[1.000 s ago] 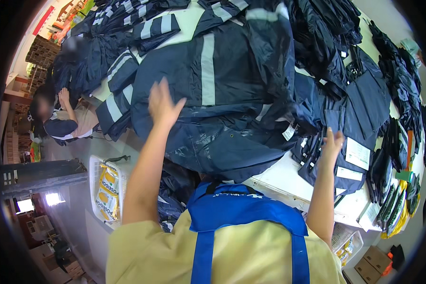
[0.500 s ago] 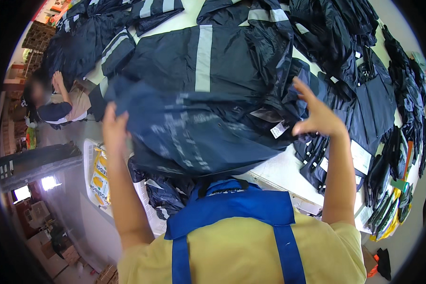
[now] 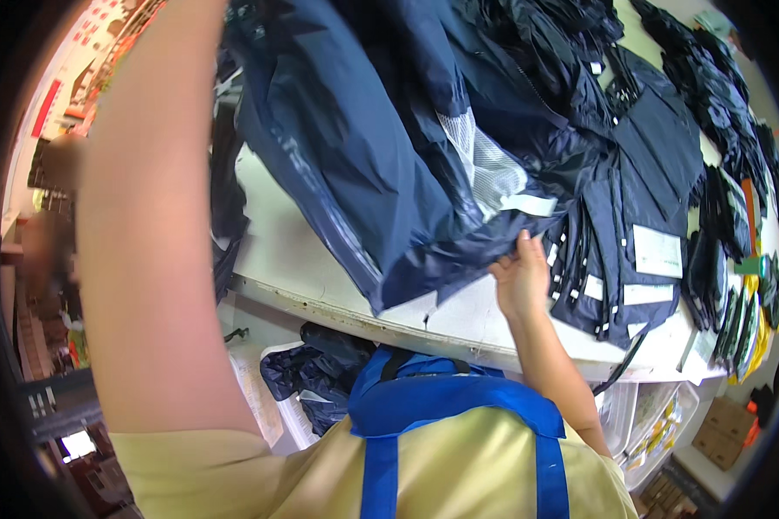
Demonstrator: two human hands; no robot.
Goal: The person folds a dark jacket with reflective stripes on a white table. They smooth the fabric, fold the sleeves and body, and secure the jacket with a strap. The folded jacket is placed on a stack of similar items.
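A dark navy rain jacket (image 3: 337, 130) is lifted and spread above the table (image 3: 277, 216). Its near edge hangs toward me, and a pale mesh lining (image 3: 485, 160) shows in its opening. My right hand (image 3: 524, 270) pinches the jacket's lower right edge near a white label (image 3: 530, 205). My left arm (image 3: 151, 225) reaches up past the top edge of the view, so the left hand itself is out of sight. The jacket's upper end also runs out at the top.
To the right lie stacked dark garments (image 3: 597, 233) with white tags and a clear packet (image 3: 658, 251). More dark clothing (image 3: 710, 95) lines the far right side. Below the table's front edge, a white basket (image 3: 294, 411) holds dark garments, and clear bins (image 3: 640, 424) stand at right.
My left arm has swung up and forward out of view, raising the jacket. My right hand has moved down and closed on its edge. The printed panel and reflective stripe no longer show.
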